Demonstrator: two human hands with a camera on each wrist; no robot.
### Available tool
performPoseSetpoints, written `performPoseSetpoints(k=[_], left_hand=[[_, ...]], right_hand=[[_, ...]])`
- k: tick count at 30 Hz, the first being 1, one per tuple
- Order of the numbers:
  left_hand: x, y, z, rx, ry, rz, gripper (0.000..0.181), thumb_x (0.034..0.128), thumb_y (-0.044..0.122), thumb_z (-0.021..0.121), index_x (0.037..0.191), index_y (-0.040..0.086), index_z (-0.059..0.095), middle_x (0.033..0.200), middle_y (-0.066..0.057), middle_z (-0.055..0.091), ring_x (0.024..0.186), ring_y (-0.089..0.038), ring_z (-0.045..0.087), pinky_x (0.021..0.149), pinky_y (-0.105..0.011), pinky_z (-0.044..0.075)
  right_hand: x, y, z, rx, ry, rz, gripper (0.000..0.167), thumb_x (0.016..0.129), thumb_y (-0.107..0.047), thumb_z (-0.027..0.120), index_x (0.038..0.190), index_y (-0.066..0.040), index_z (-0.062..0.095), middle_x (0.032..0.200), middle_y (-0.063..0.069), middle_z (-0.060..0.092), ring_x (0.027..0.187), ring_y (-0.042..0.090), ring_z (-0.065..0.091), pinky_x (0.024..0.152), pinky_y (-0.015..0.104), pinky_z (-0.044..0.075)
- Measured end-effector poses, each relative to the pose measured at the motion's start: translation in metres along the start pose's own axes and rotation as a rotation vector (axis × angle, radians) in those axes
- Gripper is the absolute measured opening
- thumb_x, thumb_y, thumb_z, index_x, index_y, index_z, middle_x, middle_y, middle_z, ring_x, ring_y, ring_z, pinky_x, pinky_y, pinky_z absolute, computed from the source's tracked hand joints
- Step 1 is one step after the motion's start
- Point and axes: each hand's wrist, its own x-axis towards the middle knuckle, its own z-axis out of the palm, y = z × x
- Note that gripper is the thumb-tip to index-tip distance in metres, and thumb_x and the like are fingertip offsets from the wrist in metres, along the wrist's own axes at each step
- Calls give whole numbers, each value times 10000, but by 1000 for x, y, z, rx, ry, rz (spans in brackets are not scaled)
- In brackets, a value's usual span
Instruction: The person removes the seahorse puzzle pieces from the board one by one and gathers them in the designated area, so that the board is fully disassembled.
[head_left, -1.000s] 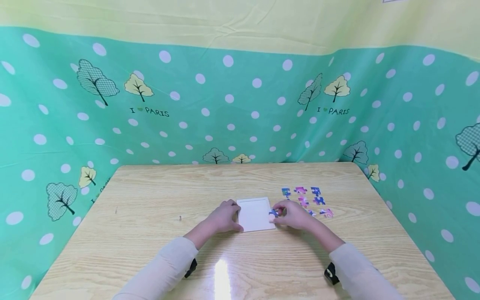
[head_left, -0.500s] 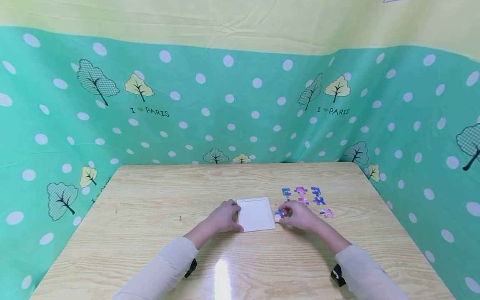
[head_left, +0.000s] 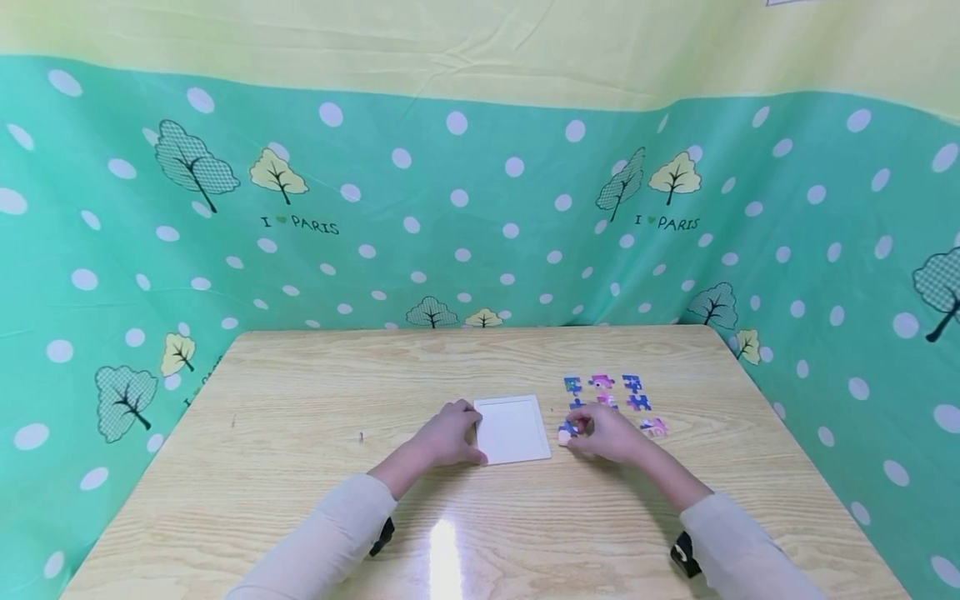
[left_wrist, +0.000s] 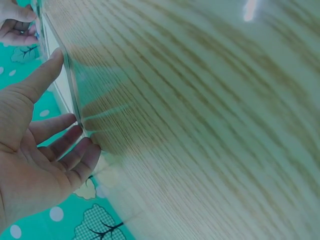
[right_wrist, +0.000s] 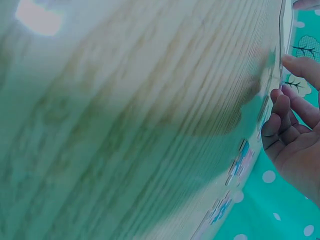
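My left hand [head_left: 448, 435] holds the left side of a white square puzzle tray [head_left: 513, 429], thumb at its near corner and fingers farther up the edge. In the left wrist view, the thumb and fingertips of the left hand [left_wrist: 45, 135] touch the tray's rim [left_wrist: 70, 82]. To the right of the tray, my right hand [head_left: 603, 433] pinches a blue and pale pink jigsaw piece [head_left: 566, 433] at the table surface, apart from the tray. The right wrist view shows the right hand [right_wrist: 295, 117] with thumb and index finger close together; the piece is not clear there.
Several pink and blue jigsaw pieces [head_left: 602, 381] lie in loose rows beyond and beside the right hand. The wooden table [head_left: 337, 367] ends at a green dotted curtain [head_left: 450, 225]. A small dark mark [head_left: 361, 437] shows left of the left hand.
My right hand has drawn the jigsaw piece rightward, from the tray's right edge to the table beside it. The left hand and the tray have stayed in place.
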Motion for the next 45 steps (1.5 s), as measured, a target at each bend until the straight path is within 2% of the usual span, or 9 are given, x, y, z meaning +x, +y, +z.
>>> performPoseSetpoints(k=[11, 32, 38, 45], left_hand=[[-1, 1, -1, -6, 2, 7, 721, 707, 362, 800, 1257, -27, 545, 1294, -161, 495, 1187, -321, 455, 998, -420, 424], [1, 0, 0, 6, 4, 6, 724, 709, 366, 798, 1264, -23, 543, 1302, -158, 493, 1195, -316, 453, 1002, -416, 422], [0, 0, 0, 7, 0, 4, 723, 710, 361, 800, 1264, -26, 543, 1299, -157, 496, 1188, -315, 458, 997, -413, 426], [1, 1, -1, 1, -7, -4, 734, 712, 370, 798, 1272, -26, 536, 1302, -157, 493, 1191, -312, 454, 999, -411, 424]], right_hand=[[-3, 4, -4, -9, 3, 59, 443, 740, -161, 767, 1140, -23, 637, 841, 15, 562, 751, 140, 482, 573, 221, 437], [-7, 20, -12, -66, 40, 28, 415, 747, -157, 758, 1118, -11, 641, 828, 5, 559, 752, 135, 479, 611, 221, 433], [-8, 20, -14, -68, 26, 32, 403, 750, -156, 757, 1113, -20, 647, 836, 7, 562, 756, 136, 480, 609, 225, 434], [-8, 22, -13, -103, 10, -3, 371, 758, -156, 754, 1092, -27, 657, 827, 5, 553, 750, 136, 462, 607, 242, 412]])
